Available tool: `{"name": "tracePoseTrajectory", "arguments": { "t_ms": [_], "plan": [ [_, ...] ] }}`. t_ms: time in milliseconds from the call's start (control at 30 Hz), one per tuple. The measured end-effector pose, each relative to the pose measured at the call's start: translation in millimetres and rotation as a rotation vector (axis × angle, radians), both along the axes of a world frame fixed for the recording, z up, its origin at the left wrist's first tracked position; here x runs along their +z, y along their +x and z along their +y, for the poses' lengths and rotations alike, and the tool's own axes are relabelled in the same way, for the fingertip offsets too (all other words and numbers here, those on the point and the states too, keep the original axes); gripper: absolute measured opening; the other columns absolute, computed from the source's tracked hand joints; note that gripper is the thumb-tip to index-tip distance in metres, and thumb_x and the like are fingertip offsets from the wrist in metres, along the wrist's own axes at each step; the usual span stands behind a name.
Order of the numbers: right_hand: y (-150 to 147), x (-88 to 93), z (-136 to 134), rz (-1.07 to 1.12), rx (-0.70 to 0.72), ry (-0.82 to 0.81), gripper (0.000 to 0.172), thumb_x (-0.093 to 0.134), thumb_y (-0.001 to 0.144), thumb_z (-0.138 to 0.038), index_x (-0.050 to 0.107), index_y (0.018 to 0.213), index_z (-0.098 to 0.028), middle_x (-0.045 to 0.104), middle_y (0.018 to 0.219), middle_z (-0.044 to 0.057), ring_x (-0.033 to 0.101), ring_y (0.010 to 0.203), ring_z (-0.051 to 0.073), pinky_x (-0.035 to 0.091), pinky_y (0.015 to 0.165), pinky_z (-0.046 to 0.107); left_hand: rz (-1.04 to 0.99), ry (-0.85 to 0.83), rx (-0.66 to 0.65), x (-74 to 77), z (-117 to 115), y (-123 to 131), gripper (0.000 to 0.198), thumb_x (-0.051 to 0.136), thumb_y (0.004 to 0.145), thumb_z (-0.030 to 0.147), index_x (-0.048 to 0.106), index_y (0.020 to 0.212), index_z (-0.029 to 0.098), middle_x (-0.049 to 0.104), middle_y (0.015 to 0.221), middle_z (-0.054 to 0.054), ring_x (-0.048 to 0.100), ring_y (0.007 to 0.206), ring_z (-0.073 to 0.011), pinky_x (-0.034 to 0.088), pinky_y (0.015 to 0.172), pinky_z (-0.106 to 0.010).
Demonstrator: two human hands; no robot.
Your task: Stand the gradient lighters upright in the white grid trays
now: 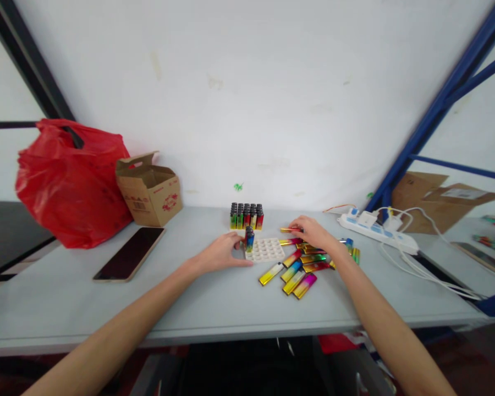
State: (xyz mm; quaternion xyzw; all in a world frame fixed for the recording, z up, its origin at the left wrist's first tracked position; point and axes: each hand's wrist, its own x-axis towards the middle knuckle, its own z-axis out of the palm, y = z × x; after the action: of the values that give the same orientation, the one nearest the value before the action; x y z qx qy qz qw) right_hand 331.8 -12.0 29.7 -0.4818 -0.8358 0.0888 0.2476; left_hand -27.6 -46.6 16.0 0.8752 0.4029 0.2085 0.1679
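A white tray [268, 250] with rows of square holes lies on the table. A few blue lighters [249, 240] stand upright along its left side. My left hand [221, 254] holds the tray at its left end, thumb along the front corner and fingers curled beside the standing lighters. To the right of the tray, my right hand [311, 232] pinches a red and gold lighter [289, 230] lying sideways above the table. Under and in front of that hand is a loose pile of shiny coloured lighters [292, 273], partly hidden by my right forearm.
Behind the tray stands a block of upright lighters [246, 216]. At left are a phone [130, 254], an open cardboard box [150, 192] and a red plastic bag [72, 181]. A white power strip [379, 232] with cables lies at right, near a blue metal frame [433, 110].
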Motion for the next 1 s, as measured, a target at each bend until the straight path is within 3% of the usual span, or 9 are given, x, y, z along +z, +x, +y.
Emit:
{"name": "tracePoseTrajectory", "arguments": {
  "t_ms": [100,200,300,367,500,600,700,833,1000],
  "plan": [
    [-11.5,-0.5,0.0,0.280,-0.024,-0.007,0.022,0.074,0.092,-0.034,0.080,0.107,-0.019,0.078,0.103,0.011,0.070,0.090,0.023,0.056,0.087,0.039,0.004,0.006,-0.002,-1.6,1.0,-0.3,0.071,0.079,0.073,0.080,0.071,0.109,0.019,0.072,0.102,-0.008,0.068,0.090,-0.0273,0.053,0.082,-0.037],
    [-27.6,-1.8,-1.1,0.692,-0.051,-0.153,0.043,0.084,0.079,-0.051,0.077,0.107,-0.019,0.075,0.093,0.006,0.066,0.079,0.019,0.054,0.075,0.034,0.010,0.005,-0.004,-2.2,1.3,0.0,0.070,0.079,0.073,0.079,0.071,0.108,0.019,0.072,0.101,-0.008,0.068,0.090,-0.0275,0.052,0.082,-0.037],
    [-46.0,-0.6,-6.3,1.038,-0.036,-0.303,0.052,0.091,0.068,-0.058,0.075,0.099,-0.020,0.072,0.090,0.003,0.065,0.082,0.018,0.054,0.079,0.032,0.002,0.005,-0.005,-1.9,1.2,0.3,0.070,0.080,0.073,0.078,0.071,0.107,0.019,0.072,0.101,-0.007,0.068,0.089,-0.0274,0.052,0.082,-0.037],
    [-56.7,2.1,-12.6,1.131,-0.018,-0.378,0.055,0.090,0.067,-0.062,0.073,0.098,-0.021,0.072,0.095,0.004,0.065,0.086,0.018,0.055,0.081,0.032,-0.003,0.005,-0.006,-1.4,1.0,0.4,0.069,0.081,0.072,0.078,0.071,0.106,0.019,0.072,0.100,-0.007,0.068,0.088,-0.0273,0.053,0.081,-0.037],
    [-71.8,6.6,-25.7,1.122,0.072,-0.523,0.057,0.085,0.072,-0.070,0.062,0.099,-0.025,0.068,0.089,0.001,0.061,0.074,0.015,0.055,0.072,0.031,-0.003,0.012,-0.007,-0.7,0.5,0.6,0.067,0.080,0.073,0.078,0.071,0.105,0.019,0.072,0.099,-0.007,0.068,0.088,-0.0275,0.053,0.080,-0.037],
    [-80.0,4.3,-29.8,1.013,0.071,-0.565,0.056,0.075,0.079,-0.076,0.054,0.098,-0.027,0.045,0.065,-0.010,0.037,0.051,0.010,0.039,0.052,0.024,-0.004,0.018,-0.013,-1.0,0.5,0.3,0.067,0.080,0.073,0.077,0.071,0.106,0.019,0.072,0.099,-0.007,0.068,0.087,-0.0271,0.053,0.081,-0.037],
    [-88.1,-2.1,-29.8,0.821,-0.018,-0.409,0.058,0.058,0.086,-0.082,0.051,0.081,-0.025,0.033,0.060,-0.010,0.028,0.051,0.011,0.025,0.047,0.025,-0.008,0.019,-0.019,-1.9,0.9,-0.1,0.068,0.079,0.074,0.078,0.071,0.107,0.019,0.072,0.098,-0.007,0.068,0.088,-0.0268,0.053,0.080,-0.036],
    [-98.8,-8.9,-32.0,0.603,-0.107,-0.130,0.058,0.048,0.091,-0.074,0.038,0.062,-0.025,0.037,0.059,-0.004,0.036,0.059,0.014,0.028,0.055,0.029,-0.016,0.018,-0.022,-2.3,0.8,-0.1,0.069,0.080,0.074,0.077,0.072,0.110,0.018,0.072,0.099,-0.008,0.068,0.088,-0.0275,0.053,0.081,-0.037],
    [-105.3,-8.3,-36.1,0.515,-0.148,-0.014,0.045,0.046,0.086,-0.059,0.036,0.059,-0.025,0.036,0.056,-0.004,0.035,0.058,0.014,0.025,0.058,0.031,0.005,0.009,-0.015,0.4,-1.2,0.7,0.068,0.081,0.075,0.074,0.072,0.112,0.017,0.072,0.102,-0.008,0.069,0.090,-0.0281,0.053,0.082,-0.037]
  ]
}}
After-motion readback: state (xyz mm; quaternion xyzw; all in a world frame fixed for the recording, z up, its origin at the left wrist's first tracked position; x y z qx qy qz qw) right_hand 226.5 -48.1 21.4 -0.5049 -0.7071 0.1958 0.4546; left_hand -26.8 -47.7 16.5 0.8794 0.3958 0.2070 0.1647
